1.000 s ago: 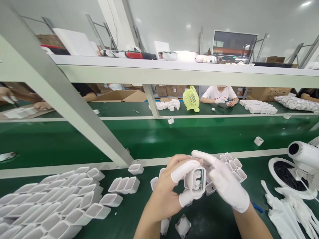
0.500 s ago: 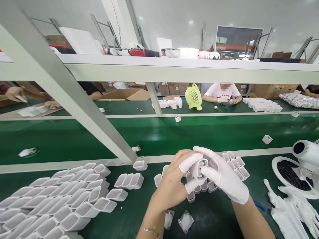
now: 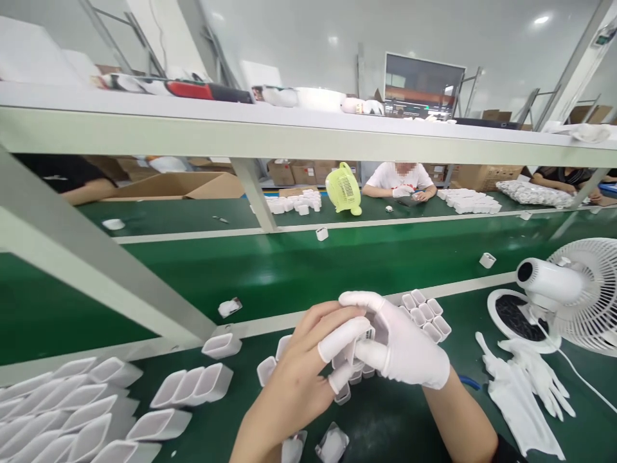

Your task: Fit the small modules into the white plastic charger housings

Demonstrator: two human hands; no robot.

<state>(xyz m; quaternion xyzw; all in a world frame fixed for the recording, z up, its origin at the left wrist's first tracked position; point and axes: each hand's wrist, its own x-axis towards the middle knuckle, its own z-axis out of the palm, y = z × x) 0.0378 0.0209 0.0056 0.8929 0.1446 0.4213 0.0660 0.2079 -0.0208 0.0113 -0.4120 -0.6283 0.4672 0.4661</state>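
Observation:
A small white plastic housing (image 3: pixel 348 352) sits between my two hands above the green bench, its open end facing partly right. My left hand (image 3: pixel 294 373), with white finger cots on thumb and index finger, grips it from the left. White-gloved, my right hand (image 3: pixel 412 347) closes around its far and right sides, the thumb at the open end. Fingers hide much of the housing and whatever is inside it. Under the hands stand more white housings (image 3: pixel 342 394), partly covered. Close to my left wrist lie a clear packet with a white piece (image 3: pixel 332 444) and a similar packet (image 3: pixel 292 448).
Many white housings (image 3: pixel 72 411) stand in rows at left; another group (image 3: pixel 427 314) is right of my hands. White gloves (image 3: pixel 523 399) and a white fan (image 3: pixel 549 283) occupy the right. A slanted post (image 3: pixel 96 257) and shelf beam (image 3: pixel 289 138) cross the view. A co-worker (image 3: pixel 400 183) sits opposite.
The view has turned right, so the scene slides left and more of the fan shows. Both hands keep hold of the housing, with the right thumb still at its opening.

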